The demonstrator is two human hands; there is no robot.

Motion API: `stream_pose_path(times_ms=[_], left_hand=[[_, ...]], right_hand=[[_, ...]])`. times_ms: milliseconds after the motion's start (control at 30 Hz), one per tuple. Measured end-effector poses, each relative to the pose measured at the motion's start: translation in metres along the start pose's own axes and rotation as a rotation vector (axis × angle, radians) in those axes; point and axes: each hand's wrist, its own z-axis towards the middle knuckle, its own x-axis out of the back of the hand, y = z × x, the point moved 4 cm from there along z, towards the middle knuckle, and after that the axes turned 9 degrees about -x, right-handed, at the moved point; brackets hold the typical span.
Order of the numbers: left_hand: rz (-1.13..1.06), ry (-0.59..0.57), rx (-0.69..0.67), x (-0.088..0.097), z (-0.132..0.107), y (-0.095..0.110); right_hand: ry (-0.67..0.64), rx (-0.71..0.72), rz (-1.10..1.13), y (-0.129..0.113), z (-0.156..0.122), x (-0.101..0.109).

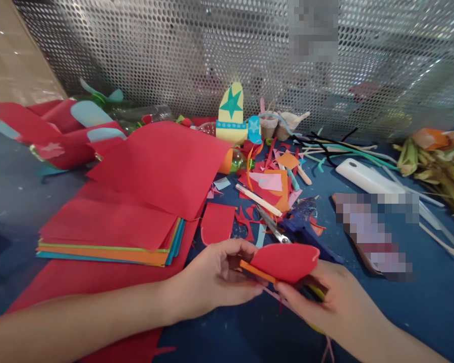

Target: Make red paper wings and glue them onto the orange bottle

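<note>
One red paper piece point(287, 262), held above the desk point(427, 312)
The right hand point(338, 295) pinches it with an orange strip point(259, 272); the left hand point(215, 275) curls its fingers at the other end, grip unclear. Light pressure should prevent creases.

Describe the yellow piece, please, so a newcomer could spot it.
Find the perforated metal panel at the back. In front of its middle stands the yellow piece; its large green star sets it apart from the blue piece beside it.
</note>
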Motion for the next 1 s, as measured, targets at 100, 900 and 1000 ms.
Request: stream_pose_path(times_ms=[100, 900, 1000], left_hand=[[-0.024, -0.006, -0.003, 0.002, 0.0, 0.0], [0.038, 0.114, -0.029, 0.012, 0.004, 0.004], [0.046, 0.127, -0.032, 0.011, 0.004, 0.007]], right_hand=[[-0.008, -0.065, 0.039, 0.002, 0.001, 0.003], [0.097, -0.096, 0.183, 0.004, -0.002, 0.008], [0.082, -0.125, 0.201, 0.005, 0.0, 0.01]])
